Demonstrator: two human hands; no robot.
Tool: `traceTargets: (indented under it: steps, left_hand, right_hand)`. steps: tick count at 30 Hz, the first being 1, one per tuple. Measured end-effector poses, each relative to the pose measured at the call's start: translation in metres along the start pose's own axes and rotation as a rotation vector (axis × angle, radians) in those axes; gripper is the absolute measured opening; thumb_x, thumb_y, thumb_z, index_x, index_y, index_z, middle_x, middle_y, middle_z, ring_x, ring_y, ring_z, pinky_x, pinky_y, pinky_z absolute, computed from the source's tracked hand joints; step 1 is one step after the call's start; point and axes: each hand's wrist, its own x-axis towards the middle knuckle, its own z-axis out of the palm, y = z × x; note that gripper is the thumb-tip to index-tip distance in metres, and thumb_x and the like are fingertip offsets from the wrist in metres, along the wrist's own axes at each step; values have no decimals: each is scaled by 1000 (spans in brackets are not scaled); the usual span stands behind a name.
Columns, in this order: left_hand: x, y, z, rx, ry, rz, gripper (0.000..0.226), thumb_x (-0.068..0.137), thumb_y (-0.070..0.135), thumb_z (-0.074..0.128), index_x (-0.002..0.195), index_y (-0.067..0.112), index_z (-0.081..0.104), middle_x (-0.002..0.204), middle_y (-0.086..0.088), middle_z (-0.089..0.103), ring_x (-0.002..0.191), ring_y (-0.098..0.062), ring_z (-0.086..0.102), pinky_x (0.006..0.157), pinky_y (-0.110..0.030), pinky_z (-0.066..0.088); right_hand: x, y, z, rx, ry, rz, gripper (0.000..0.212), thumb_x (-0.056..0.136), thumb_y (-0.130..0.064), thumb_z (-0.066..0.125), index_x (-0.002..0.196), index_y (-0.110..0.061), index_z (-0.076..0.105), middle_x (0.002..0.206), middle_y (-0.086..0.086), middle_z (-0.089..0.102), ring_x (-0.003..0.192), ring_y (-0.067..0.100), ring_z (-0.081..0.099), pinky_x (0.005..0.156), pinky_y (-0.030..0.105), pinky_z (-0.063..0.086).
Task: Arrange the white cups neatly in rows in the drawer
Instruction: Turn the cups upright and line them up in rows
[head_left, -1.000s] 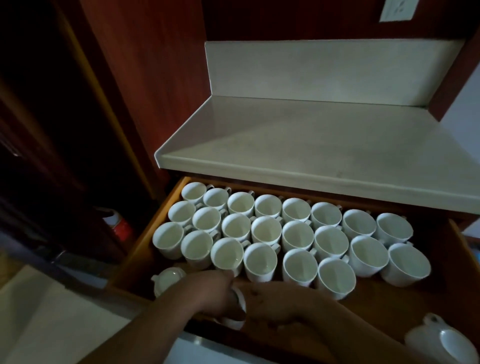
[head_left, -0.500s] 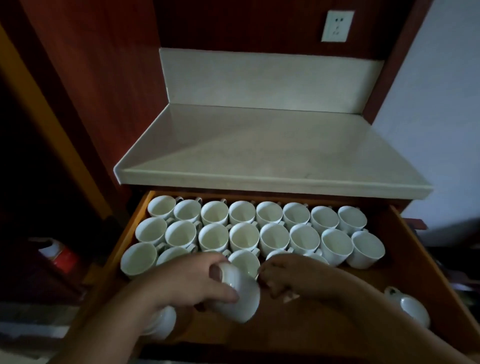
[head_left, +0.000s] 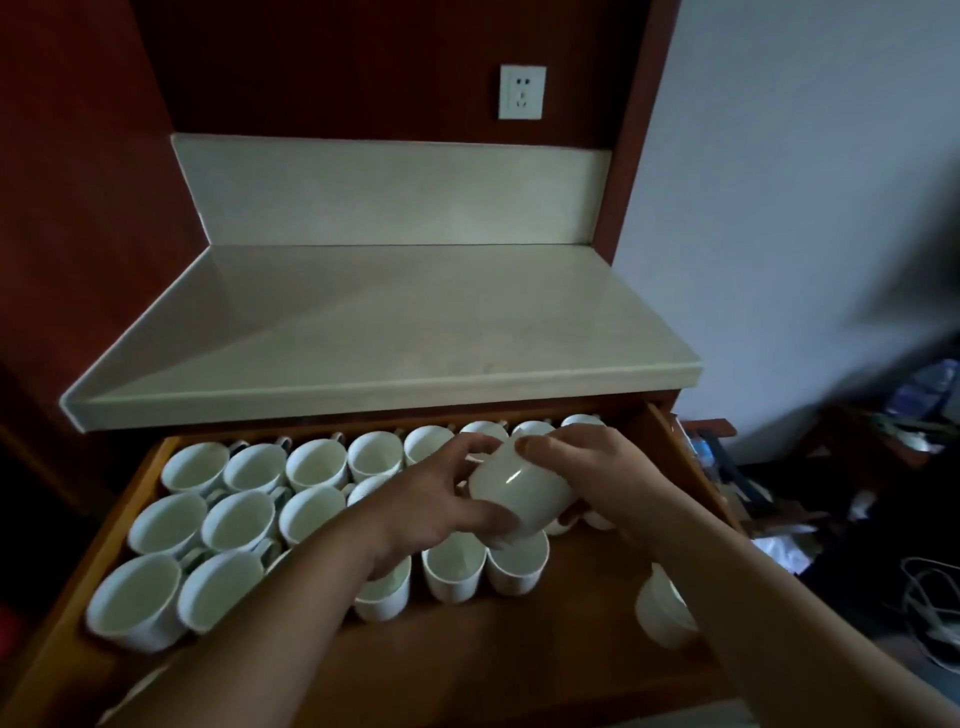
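Observation:
A white cup is held tilted, its base toward me, above the right half of the open wooden drawer. My left hand grips its left side and underside. My right hand curls over its top and right side. Below, several white cups stand upright in rows across the drawer, some hidden by my arms. One loose cup lies at the drawer's front right, partly behind my right forearm.
A pale countertop overhangs the drawer's back row. The front strip of the drawer floor is bare wood. A wall socket sits above the backsplash. Clutter and cables lie on the floor to the right.
Both hands lifted the cup from the drawer's front and carried it up and to the right. The right hand now grasps it too.

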Motion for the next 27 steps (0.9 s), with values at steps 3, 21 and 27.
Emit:
traceTargets:
  steps: [3, 21, 27]
  left_hand:
    - [27, 9, 28, 246, 23, 49, 68, 64, 54, 89, 123, 45, 56, 111, 11, 72, 105, -13, 71, 95, -47, 58]
    - [95, -35, 142, 963, -50, -115, 90, 73, 42, 85, 142, 32, 28, 149, 1, 40, 124, -26, 53, 98, -46, 51]
    - [107, -47, 153, 1324, 1, 85, 82, 68, 58, 79, 130, 23, 40, 131, 0, 42, 122, -23, 39, 105, -35, 33]
  right_hand:
    - [3, 6, -23, -400, 56, -47, 45, 80, -64, 70, 95, -22, 73, 82, 1, 72, 66, 16, 71, 52, 34, 56]
    - [39, 140, -126, -693, -358, -17, 33, 93, -43, 66, 124, -32, 62, 108, -13, 67, 93, 2, 63, 76, 18, 48]
    - [39, 177, -118, -869, -459, 253, 79, 72, -58, 81, 136, -25, 47, 131, 0, 58, 112, 19, 59, 95, 37, 53]
